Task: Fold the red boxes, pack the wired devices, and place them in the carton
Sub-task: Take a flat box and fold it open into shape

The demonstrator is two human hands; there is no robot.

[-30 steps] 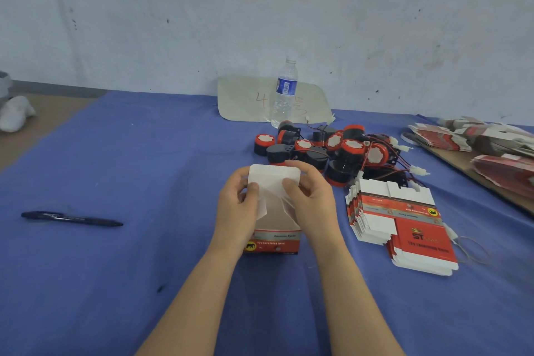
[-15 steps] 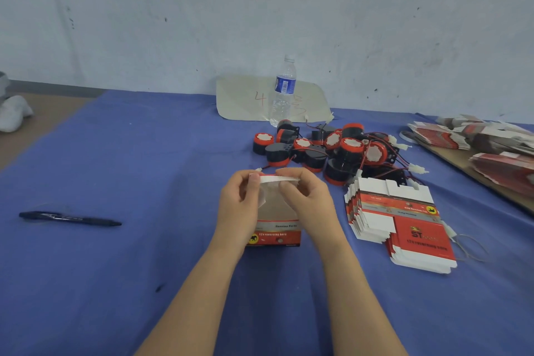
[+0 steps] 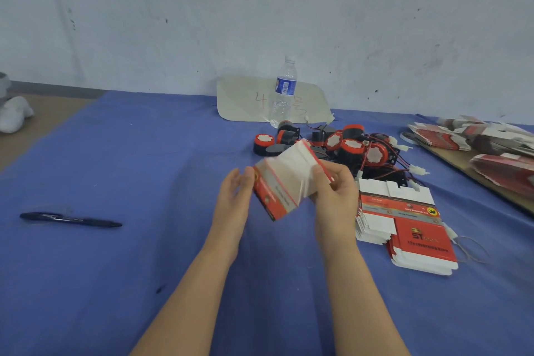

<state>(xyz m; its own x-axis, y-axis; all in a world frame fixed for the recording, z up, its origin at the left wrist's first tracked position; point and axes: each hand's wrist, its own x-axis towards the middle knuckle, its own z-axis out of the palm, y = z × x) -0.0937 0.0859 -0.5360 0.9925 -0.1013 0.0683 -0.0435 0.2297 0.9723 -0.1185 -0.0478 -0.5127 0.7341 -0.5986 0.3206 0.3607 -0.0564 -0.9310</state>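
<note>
A: Whereabouts of the small red-and-white cardboard box [image 3: 284, 182]?
B: Up off the blue cloth-covered table [image 3: 115, 159], between both hands. Tilted, with the red end low and left, the white flap end high and right. Too blurred to tell whether closed at the top.
A: Held how?
B: Right hand [image 3: 338, 196] curled round the upper right end, thumb and fingers pinching it. Left hand [image 3: 233, 199] slack, fingers fairly straight at the lower left corner. Touching or just beside, hard to say.
A: And next, presumably?
B: Probably one of the round black-and-red devices with red and black wires [image 3: 349, 147], heaped just beyond the box and a little to the right. Nearer the right hand, but better fetched with the free left, reaching past the box.
A: Anything in the way?
B: Tangled wires, liable to drag a neighbour along. Stack of flat red-and-white box blanks [image 3: 404, 222] just beside the right wrist. Clear plastic water bottle [image 3: 284, 89] upright behind the heap. Dark pen [image 3: 69, 220] well off to the left. No carton in view.
</note>
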